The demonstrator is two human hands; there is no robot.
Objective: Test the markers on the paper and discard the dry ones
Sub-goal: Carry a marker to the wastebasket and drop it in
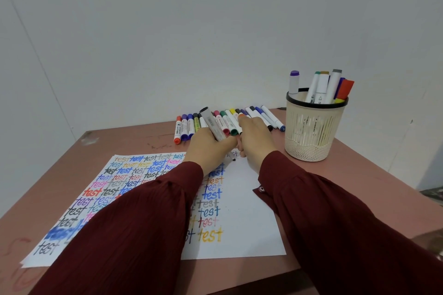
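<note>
Because so light and stiff, no call for force: hold the grey marker (pixel 213 124) at mid-barrel, as gripped by the curled fingers of the left hand (pixel 207 147). Slanted, dark end up and far, tip down at the far part of the paper (pixel 242 218), just beside a faint grey "test". Smooth plastic barrel, probably slippery; likely steadier pinched lower, nearer the tip, for writing. Right hand (pixel 256 137) close against the left, over the near ends of the row of markers (pixel 184 127) on the surface (pixel 359 175); cannot tell whether holding anything. For dry ones, perhaps the basket (pixel 314 132) to the right, with several markers standing in it.
</note>
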